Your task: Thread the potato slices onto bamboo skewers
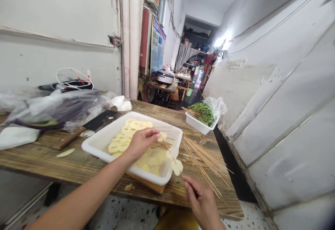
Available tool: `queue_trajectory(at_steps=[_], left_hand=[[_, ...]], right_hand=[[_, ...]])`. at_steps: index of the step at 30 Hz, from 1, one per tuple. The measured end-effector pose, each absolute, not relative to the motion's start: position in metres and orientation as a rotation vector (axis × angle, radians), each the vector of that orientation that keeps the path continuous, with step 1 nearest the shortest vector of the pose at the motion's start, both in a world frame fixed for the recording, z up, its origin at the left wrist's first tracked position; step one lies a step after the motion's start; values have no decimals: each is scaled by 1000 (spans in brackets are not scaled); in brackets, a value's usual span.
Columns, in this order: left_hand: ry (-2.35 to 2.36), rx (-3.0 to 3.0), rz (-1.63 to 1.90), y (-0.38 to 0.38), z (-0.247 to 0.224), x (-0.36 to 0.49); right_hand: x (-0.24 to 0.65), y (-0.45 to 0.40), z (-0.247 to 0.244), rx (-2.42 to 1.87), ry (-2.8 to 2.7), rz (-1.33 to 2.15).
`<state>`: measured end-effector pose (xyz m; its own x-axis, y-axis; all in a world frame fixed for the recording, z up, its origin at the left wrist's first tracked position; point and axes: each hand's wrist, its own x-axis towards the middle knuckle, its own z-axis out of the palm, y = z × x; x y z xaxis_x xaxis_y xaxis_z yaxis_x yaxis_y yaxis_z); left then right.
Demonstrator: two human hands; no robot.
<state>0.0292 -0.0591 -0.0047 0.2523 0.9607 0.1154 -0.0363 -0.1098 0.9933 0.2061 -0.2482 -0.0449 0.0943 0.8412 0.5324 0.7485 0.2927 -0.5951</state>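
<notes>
A bamboo skewer [182,178] bearing potato slices [177,167] is held angled far and left from the right hand [201,202], its fingers clamped on the near end. The left hand [141,142] is nearer the far tip, fingers curled together on the top slice [162,136], above a white plastic tray [91,146].

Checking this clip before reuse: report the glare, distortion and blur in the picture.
Head view: the wall lamp blooms into glare at upper right; wide-angle distortion leans the white wall panels and stretches the left forearm; the right hand and the skewer look fairly sharp, with no strong motion blur; the far corridor is dim.
</notes>
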Motion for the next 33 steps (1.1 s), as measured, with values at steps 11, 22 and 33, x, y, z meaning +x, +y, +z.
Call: queue_trajectory(at_steps=[11,22,33], left_hand=[[812,1105,1000,-53,-8,26],[778,716,734,-47,-2,20],[779,701,727,-48,2,20]], right_hand=[[214,-245,-55,-1368,-1819,-40],[226,-225,-78,-1308,-1717,204],[228,-217,-79,-1288,-1485,646]])
